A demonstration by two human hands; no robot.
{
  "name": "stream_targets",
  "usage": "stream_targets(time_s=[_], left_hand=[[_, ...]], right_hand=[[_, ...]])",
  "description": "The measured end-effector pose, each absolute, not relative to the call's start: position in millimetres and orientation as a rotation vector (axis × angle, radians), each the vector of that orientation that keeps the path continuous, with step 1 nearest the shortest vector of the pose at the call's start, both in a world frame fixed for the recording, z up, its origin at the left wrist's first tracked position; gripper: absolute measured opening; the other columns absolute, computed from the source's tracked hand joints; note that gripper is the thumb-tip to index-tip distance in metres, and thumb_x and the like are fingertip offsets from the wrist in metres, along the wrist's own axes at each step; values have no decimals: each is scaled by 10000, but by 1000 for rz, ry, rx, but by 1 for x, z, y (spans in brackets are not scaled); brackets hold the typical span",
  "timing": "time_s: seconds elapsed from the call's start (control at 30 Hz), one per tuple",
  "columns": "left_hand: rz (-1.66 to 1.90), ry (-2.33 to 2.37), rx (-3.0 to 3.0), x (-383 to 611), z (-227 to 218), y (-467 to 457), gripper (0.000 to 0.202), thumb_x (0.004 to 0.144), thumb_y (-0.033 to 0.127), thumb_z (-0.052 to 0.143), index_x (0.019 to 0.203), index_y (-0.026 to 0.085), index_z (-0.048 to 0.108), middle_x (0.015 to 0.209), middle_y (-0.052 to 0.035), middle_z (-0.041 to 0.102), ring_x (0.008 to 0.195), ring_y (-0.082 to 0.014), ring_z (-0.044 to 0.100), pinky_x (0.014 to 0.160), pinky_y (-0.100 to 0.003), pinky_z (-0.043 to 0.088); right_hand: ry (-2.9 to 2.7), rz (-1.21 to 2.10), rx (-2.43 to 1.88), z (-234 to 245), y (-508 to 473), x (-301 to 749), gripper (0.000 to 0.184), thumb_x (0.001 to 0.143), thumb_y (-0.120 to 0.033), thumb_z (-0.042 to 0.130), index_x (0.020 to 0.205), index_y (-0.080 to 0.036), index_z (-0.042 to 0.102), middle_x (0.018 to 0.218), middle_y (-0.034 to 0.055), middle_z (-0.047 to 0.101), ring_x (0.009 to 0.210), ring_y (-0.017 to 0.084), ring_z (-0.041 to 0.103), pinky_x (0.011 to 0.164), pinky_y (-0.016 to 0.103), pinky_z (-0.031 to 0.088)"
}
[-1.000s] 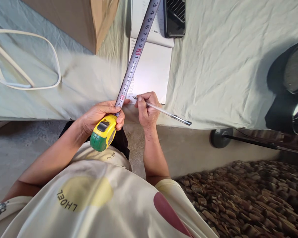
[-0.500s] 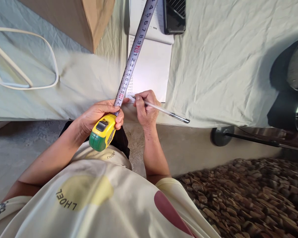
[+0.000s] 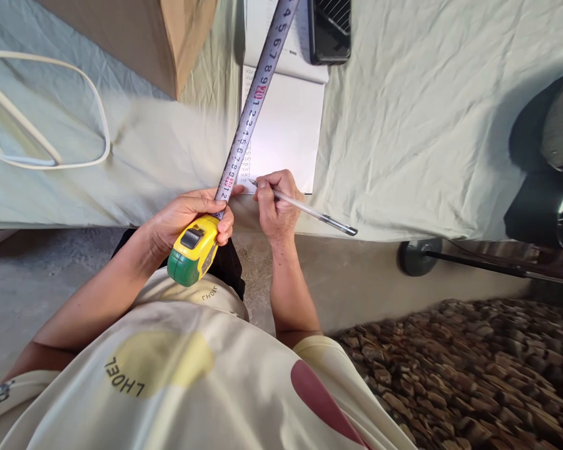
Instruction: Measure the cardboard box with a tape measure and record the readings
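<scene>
My left hand grips a tape measure with a yellow and green case, its fingers closed around the blade close to the mouth. The drawn-out blade slants up and right across the left side of a notebook and leaves the top of the view. Between the fingers of my right hand, closed in a writing grip, is a clear pen. Its tip meets the page near the lower left corner, below a column of small handwritten figures that the blade partly covers.
A black phone lies over the notebook's upper page. Upper left stand a cardboard box and a loop of white cable on the pale tablecloth. A dark object sits at the right edge. Brown chunks cover the lower right.
The pen's rear end has shifted slightly left and down as my right hand writes, and the last line shows a little more ink. The left hand and tape stay nearly still.
</scene>
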State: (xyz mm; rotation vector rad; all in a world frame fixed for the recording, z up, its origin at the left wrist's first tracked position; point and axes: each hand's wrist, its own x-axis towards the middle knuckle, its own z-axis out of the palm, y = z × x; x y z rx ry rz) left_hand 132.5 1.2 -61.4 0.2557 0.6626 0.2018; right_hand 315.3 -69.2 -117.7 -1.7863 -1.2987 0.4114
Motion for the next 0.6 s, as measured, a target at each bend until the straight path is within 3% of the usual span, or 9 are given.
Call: stream_targets(time_s=[0.6], left_hand=[[195,660,305,132,-60,2,334,893,103,521,1181,107,690,565,-29,591,537,-175,568,567,-255,473]], right_hand=[[-1242,352,-1753,-123,-70,316,205,1002,-363,490,837,-256,548,681,-28,632,634,155,580,690,339,482]])
